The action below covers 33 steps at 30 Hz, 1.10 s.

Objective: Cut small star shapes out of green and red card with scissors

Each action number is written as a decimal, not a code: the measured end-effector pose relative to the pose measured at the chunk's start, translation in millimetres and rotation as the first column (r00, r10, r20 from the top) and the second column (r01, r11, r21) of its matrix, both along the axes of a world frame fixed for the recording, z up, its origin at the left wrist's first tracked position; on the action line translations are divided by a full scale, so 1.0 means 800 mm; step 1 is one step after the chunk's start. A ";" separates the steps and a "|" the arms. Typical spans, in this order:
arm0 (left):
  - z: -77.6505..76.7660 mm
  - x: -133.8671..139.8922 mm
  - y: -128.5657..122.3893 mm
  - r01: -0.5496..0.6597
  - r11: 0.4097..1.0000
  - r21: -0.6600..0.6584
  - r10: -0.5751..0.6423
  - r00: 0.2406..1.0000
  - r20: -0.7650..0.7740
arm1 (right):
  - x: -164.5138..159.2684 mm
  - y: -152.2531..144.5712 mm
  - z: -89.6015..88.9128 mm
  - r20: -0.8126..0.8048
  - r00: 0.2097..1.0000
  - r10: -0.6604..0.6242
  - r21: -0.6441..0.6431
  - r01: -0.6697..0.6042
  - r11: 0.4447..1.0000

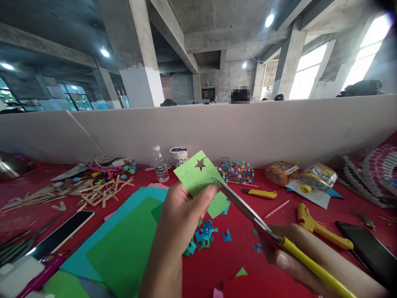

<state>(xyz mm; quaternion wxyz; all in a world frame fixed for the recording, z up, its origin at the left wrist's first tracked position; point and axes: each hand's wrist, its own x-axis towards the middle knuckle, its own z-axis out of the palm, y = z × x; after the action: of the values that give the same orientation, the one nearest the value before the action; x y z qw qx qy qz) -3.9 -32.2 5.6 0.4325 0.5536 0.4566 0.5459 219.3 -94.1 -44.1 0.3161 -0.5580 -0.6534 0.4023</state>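
Observation:
Between the thumb and fingers of my left hand (186, 207) is a light green paper (198, 176). Pencilled stars mark it, and one star-shaped hole is cut near its top edge. My right hand (294, 256) grips a pair of scissors (263, 225) with yellow handles, the blade tips touching the paper's right part beside a drawn star. Under the hands lies a heap of blue and green paper scraps (204, 236). Another light green piece (218, 205) shows just below the held paper. Parts of my right fingers are hidden by the scissors' handle.
Large green sheets (127, 240) lie on the red table at left, near a phone (63, 234) and wooden sticks (107, 190). A water bottle (160, 165), a cup (179, 156) and small stars (237, 171) stand behind. A yellow cutter (259, 193) and glue gun (322, 229) lie right.

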 end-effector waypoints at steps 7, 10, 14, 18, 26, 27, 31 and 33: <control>-0.002 0.002 0.005 0.024 1.000 0.011 -0.024 0.999 0.026 | 0.024 -0.001 -0.016 0.005 0.995 0.096 0.016 -0.096 0.995; -0.002 -0.001 0.006 0.031 1.000 0.005 -0.031 0.999 -0.010 | 0.020 0.000 -0.005 0.016 0.986 0.167 0.025 -0.168 0.986; -0.001 -0.003 0.006 0.064 0.998 0.020 -0.063 0.996 -0.059 | 0.005 0.008 0.013 0.032 0.968 0.248 0.023 -0.249 0.968; 0.000 -0.001 0.007 0.064 0.998 0.028 -0.064 0.998 -0.008 | -0.004 0.016 0.024 0.020 0.968 0.250 0.023 -0.251 0.968; 0.000 -0.003 0.007 0.178 0.983 -0.031 -0.177 0.983 0.043 | -0.010 0.017 0.029 -0.004 0.973 0.229 0.015 -0.229 0.973; 0.000 -0.003 0.006 0.170 0.985 -0.030 -0.169 0.984 0.049 | -0.010 0.018 0.028 -0.004 0.973 0.230 0.017 -0.230 0.973; 0.001 -0.001 0.005 0.150 0.989 -0.014 -0.148 0.986 0.076 | -0.010 0.019 0.024 -0.005 0.971 0.239 0.036 -0.239 0.970; 0.001 0.000 0.005 0.150 0.989 -0.004 -0.149 0.984 0.099 | -0.009 0.019 0.023 -0.004 0.969 0.246 0.048 -0.246 0.968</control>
<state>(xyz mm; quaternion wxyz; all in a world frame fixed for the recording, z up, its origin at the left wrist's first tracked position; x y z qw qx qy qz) -4.1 -28.3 6.4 0.4974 0.5562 0.3949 0.5361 212.2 -78.5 -25.8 0.2801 -0.4631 -0.7251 0.4259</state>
